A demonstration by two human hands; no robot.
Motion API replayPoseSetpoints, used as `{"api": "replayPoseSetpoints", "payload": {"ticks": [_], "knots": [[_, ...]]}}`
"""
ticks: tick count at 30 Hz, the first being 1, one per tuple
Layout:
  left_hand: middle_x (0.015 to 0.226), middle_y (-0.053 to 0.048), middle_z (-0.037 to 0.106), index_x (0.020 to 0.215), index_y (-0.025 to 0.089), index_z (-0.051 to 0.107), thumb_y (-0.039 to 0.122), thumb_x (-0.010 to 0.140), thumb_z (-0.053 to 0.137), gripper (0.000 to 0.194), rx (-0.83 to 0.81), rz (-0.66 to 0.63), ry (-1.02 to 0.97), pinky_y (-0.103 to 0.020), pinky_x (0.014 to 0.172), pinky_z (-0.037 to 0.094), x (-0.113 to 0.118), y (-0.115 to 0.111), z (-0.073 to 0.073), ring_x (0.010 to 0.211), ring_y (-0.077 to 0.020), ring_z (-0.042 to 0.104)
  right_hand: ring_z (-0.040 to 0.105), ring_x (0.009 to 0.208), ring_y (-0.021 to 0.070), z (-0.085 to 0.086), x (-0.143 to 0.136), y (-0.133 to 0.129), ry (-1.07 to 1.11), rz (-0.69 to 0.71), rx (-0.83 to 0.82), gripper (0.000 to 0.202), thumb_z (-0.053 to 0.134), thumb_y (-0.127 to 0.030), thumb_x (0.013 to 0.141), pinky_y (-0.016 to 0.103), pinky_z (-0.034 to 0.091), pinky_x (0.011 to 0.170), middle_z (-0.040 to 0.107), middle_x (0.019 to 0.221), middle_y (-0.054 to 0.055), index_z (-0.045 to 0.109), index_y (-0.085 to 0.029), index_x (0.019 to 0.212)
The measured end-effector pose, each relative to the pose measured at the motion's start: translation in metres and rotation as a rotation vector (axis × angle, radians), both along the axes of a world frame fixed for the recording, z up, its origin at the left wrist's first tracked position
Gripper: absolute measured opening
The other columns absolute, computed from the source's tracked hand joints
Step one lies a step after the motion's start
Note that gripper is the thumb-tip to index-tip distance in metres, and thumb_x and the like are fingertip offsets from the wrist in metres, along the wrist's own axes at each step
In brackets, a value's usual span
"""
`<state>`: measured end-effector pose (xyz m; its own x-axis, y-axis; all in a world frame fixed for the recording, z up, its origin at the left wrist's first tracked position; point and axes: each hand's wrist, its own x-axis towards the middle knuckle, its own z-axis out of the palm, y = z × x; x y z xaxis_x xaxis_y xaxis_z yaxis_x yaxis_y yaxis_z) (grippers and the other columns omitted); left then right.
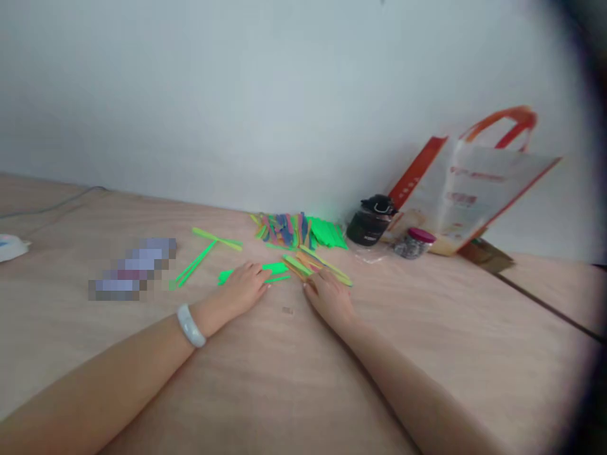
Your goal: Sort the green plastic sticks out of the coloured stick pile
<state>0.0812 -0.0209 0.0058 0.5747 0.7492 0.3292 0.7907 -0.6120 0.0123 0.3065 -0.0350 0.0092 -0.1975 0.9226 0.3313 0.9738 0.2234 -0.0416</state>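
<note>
My left hand (pixel 246 287) lies on a small bunch of bright green plastic sticks (pixel 277 270), its fingers stretched over them and the thumb to the right. My right hand (pixel 329 294) rests palm down against several yellow, green and orange propeller blades (pixel 339 272), fingers loosely spread at their near edge. Left of my hands is a spinning propeller toy: a yellow-green blade (pixel 203 234) at the end of green sticks (pixel 196 264). Behind both hands, a pile of mixed-colour blades (pixel 282 229) sits beside a stack of bright green pieces (pixel 327 232).
Against the wall stand a black bottle (pixel 367 226), a jar with a magenta lid (pixel 413 243) and a white-and-orange carrier bag (pixel 474 196). On the left lie a pixelated flat object (pixel 135 268), a white item (pixel 13 248) and a cable (pixel 61 205). A seam crosses the table at right.
</note>
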Motion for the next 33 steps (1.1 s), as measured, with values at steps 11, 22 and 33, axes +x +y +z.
{"api": "replayPoseSetpoints", "payload": {"ticks": [11, 22, 33], "knots": [[0.095, -0.007, 0.06, 0.097, 0.016, 0.06, 0.022, 0.091, 0.042, 0.019, 0.002, -0.037, -0.037, -0.034, 0.085, 0.044, 0.009, -0.001, -0.005, 0.093, -0.0203, 0.053, 0.059, 0.091, 0.0238, -0.007, -0.002, 0.011, -0.17, -0.013, 0.013, 0.027, 0.037, -0.022, 0.091, 0.032, 0.043, 0.075, 0.063, 0.097, 0.014, 0.063, -0.014, 0.091], [0.097, -0.007, 0.055, 0.129, 0.021, 0.047, 0.018, 0.091, 0.038, 0.04, -0.143, -0.09, -0.142, -0.03, 0.077, 0.048, 0.013, -0.012, 0.006, 0.086, -0.0178, 0.055, 0.062, 0.079, 0.0201, -0.003, -0.004, 0.002, 0.271, 0.036, 0.037, 0.026, 0.04, -0.017, 0.084, 0.03, 0.045, 0.073, 0.068, 0.087, 0.008, 0.064, -0.017, 0.092], [0.1, -0.007, 0.055, 0.131, 0.023, 0.045, 0.02, 0.091, 0.039, 0.04, -0.138, -0.107, -0.163, -0.031, 0.076, 0.048, 0.014, -0.015, 0.004, 0.086, -0.0183, 0.055, 0.062, 0.087, 0.0215, -0.007, -0.014, 0.003, 0.689, 0.14, -0.098, 0.033, 0.041, -0.018, 0.078, 0.037, 0.046, 0.081, 0.07, 0.09, 0.006, 0.067, -0.017, 0.099]]}}
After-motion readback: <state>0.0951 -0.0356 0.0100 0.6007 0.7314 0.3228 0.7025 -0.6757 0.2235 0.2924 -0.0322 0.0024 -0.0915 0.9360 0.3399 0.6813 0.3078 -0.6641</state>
